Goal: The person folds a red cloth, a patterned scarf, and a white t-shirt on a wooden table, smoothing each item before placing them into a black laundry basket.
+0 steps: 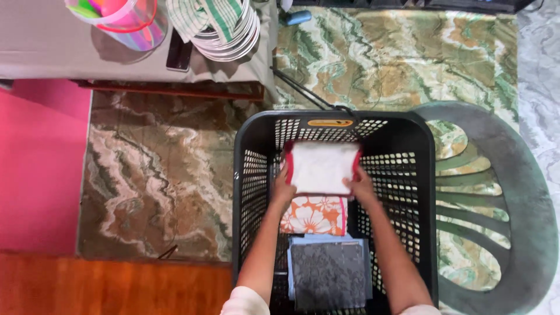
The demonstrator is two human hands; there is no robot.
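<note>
Down at the far left, a grey-covered table [46, 41] carries a clear plastic tub [125, 20] with bright pink and green things inside, a dark phone [179, 52] and a stack of white plates [233, 35] under a green-striped cloth [204, 14]. Pink floor lies left of a marbled brown mat [157, 175]; a strip of orange wood runs along the near edge.

At the middle stands a black perforated laundry basket [248, 192] with an orange handle tab on its far rim. Both forearms reach into it. The left hand [283, 189] grips the left edge of a folded white cloth with red trim [322, 166] — fingers curled under and closed on it. The right hand [361, 186] pinches the cloth's right edge in the same way. That cloth sits toward the far end of the basket, partly over an orange folded cloth with white flowers [314, 216]. Nearer lies a grey patterned folded cloth [329, 274] on a pale blue one.

Right of the basket, touching its side, is a green plastic chair [513, 192].
</note>
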